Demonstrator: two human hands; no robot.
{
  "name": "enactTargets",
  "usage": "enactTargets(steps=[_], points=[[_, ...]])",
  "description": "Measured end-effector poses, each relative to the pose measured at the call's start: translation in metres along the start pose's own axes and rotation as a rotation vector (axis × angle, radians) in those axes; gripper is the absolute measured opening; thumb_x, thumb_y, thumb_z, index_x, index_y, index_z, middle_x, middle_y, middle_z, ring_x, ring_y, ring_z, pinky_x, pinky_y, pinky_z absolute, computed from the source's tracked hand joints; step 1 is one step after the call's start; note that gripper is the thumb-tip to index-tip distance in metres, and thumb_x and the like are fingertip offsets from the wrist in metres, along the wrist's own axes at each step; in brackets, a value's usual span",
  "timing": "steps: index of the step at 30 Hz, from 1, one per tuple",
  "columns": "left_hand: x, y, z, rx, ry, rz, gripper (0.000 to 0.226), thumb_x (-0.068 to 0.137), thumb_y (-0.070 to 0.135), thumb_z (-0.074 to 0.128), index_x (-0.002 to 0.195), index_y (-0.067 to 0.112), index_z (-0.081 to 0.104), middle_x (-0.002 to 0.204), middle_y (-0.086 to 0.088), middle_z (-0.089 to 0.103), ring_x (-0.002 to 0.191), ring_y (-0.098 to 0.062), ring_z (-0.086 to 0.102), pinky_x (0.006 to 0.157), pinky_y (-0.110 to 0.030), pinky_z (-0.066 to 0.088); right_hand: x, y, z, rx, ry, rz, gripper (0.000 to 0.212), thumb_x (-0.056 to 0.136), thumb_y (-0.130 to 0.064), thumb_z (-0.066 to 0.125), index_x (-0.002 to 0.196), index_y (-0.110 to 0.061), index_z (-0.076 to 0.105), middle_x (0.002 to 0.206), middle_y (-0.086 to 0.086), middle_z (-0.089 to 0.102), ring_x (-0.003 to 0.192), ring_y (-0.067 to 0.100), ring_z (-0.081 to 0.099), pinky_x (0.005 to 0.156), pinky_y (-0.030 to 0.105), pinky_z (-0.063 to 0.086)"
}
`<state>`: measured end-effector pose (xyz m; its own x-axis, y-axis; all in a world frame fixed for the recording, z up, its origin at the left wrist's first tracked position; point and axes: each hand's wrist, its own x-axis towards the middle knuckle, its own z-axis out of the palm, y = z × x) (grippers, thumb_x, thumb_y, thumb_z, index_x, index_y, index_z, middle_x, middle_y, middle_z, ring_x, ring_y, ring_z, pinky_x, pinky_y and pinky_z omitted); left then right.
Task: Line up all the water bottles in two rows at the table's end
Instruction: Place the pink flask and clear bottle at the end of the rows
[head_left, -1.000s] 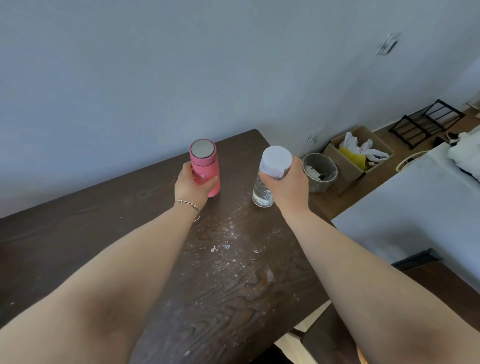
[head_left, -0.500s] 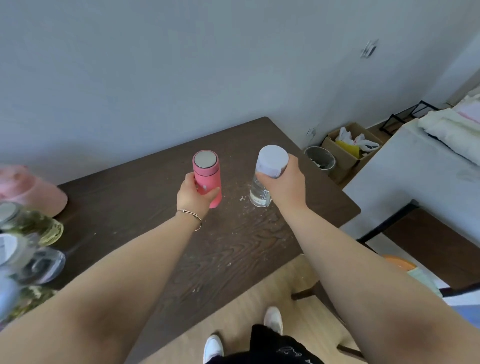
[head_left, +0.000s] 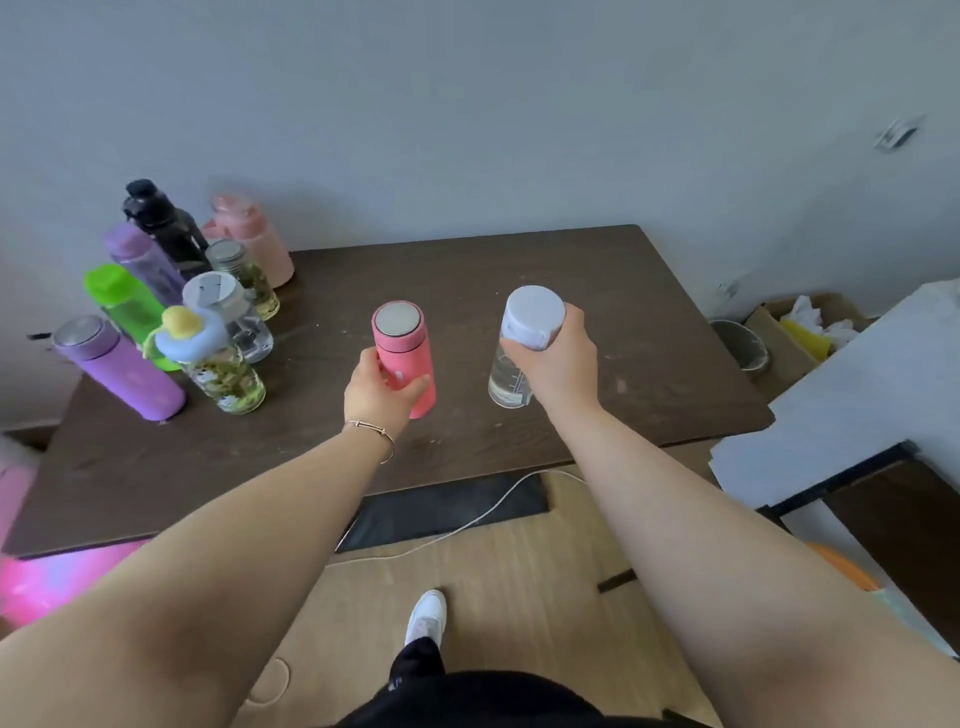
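Observation:
My left hand grips a pink steel-capped bottle upright over the middle of the dark wooden table. My right hand holds a clear bottle with a white cap just to its right. I cannot tell whether either bottle touches the tabletop. Several other bottles cluster at the table's left end: a purple flask, a green one, a clear one with a duck lid, a grey-capped clear one, a black one and a pale pink one.
A grey wall runs along the table's far side. Off the right end are a small bin, a cardboard box and a white surface. A white cable lies on the wooden floor near my shoe.
My view has swung left and back, bringing the bottle cluster at the left end into sight. Both hands still hold their bottles, now nearer the middle of the table.

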<state>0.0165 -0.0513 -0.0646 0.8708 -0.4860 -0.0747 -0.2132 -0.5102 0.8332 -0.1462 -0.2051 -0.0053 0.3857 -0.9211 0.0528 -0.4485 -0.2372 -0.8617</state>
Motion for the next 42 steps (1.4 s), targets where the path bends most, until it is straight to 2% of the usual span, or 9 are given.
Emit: enactTargets(steps=[6, 11, 15, 18, 32, 42], points=[[-0.041, -0.038, -0.061, 0.018, 0.109, -0.053, 0.043, 0.070, 0.043, 0.078, 0.094, 0.026, 0.046, 0.088, 0.008, 0.060, 0.083, -0.016, 0.059, 0.068, -0.028, 0.040, -0.052, -0.018, 0.030, 0.038, -0.090, -0.040, 0.083, 0.070, -0.043, 0.086, 0.137, -0.024, 0.040, 0.119, -0.010, 0.053, 0.113, 0.019, 0.054, 0.088, 0.036, 0.053], [-0.048, -0.069, -0.115, 0.020, 0.185, -0.088, 0.043, 0.071, 0.043, 0.078, 0.092, 0.024, 0.047, 0.092, 0.003, 0.061, 0.084, -0.018, 0.060, 0.070, -0.031, 0.042, -0.081, -0.045, 0.067, 0.041, -0.167, -0.071, 0.084, 0.070, -0.042, 0.086, 0.138, -0.024, 0.040, 0.124, -0.006, 0.055, 0.115, 0.020, 0.055, 0.090, 0.038, 0.054], [-0.043, -0.100, -0.152, -0.001, 0.224, -0.118, 0.042, 0.070, 0.042, 0.078, 0.093, 0.023, 0.047, 0.089, 0.006, 0.060, 0.082, -0.018, 0.060, 0.069, -0.030, 0.041, -0.100, -0.067, 0.108, 0.023, -0.210, -0.097, 0.086, 0.070, -0.042, 0.087, 0.139, -0.022, 0.039, 0.129, -0.002, 0.056, 0.117, 0.021, 0.055, 0.092, 0.040, 0.055], [-0.033, -0.127, -0.180, 0.002, 0.207, -0.123, 0.044, 0.070, 0.042, 0.078, 0.095, 0.024, 0.048, 0.089, 0.004, 0.060, 0.082, -0.019, 0.059, 0.068, -0.030, 0.040, -0.114, -0.086, 0.142, 0.019, -0.225, -0.097, 0.086, 0.071, -0.042, 0.087, 0.140, -0.023, 0.038, 0.131, -0.002, 0.055, 0.119, 0.021, 0.054, 0.093, 0.040, 0.055], [0.037, -0.232, -0.301, 0.111, 0.011, -0.070, 0.046, 0.069, 0.041, 0.079, 0.093, 0.025, 0.044, 0.087, 0.002, 0.058, 0.077, -0.020, 0.059, 0.062, -0.029, 0.039, -0.181, -0.152, 0.301, -0.040, -0.209, -0.045, 0.082, 0.071, -0.046, 0.085, 0.136, -0.024, 0.040, 0.129, -0.004, 0.057, 0.115, 0.019, 0.056, 0.079, 0.027, 0.049], [0.058, -0.264, -0.325, 0.093, -0.028, -0.077, 0.048, 0.069, 0.037, 0.081, 0.097, 0.023, 0.045, 0.092, -0.001, 0.058, 0.081, -0.022, 0.058, 0.066, -0.031, 0.040, -0.197, -0.160, 0.343, -0.079, -0.215, -0.006, 0.079, 0.070, -0.047, 0.085, 0.133, -0.028, 0.041, 0.126, -0.008, 0.058, 0.113, 0.018, 0.057, 0.086, 0.037, 0.055]])
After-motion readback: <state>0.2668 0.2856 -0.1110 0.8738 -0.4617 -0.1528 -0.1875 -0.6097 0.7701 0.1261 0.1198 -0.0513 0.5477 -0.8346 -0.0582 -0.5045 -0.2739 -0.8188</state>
